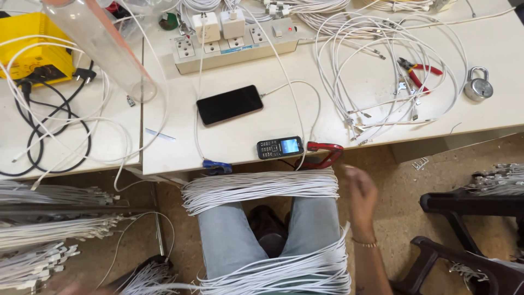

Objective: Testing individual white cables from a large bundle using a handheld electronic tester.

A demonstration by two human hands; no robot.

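White tabletop (245, 147) fills the upper view, brown floor below it. Right hand (361, 191) is raised just below the table edge, blurred, so whether its fingers are open or closed on anything cannot be told; a thin bracelet (365, 244) sits on its wrist. It hangs just right of the cable bundle (262, 188) laid across the person's lap, with a second bundle (284, 273) nearer the body. Left hand (71, 288) shows only as a blur at the bottom edge, well left of the lap bundle, its grip unclear. Just above the bundle, a red clamp (325, 154) grips the table edge, with a keypad phone (280, 147) beside it and a smartphone (229, 104) farther up. Beyond that lies a power strip (234, 46). Up and right of the bundle are loose cables (382, 71), red pliers (417, 71) and a padlock (478, 84).
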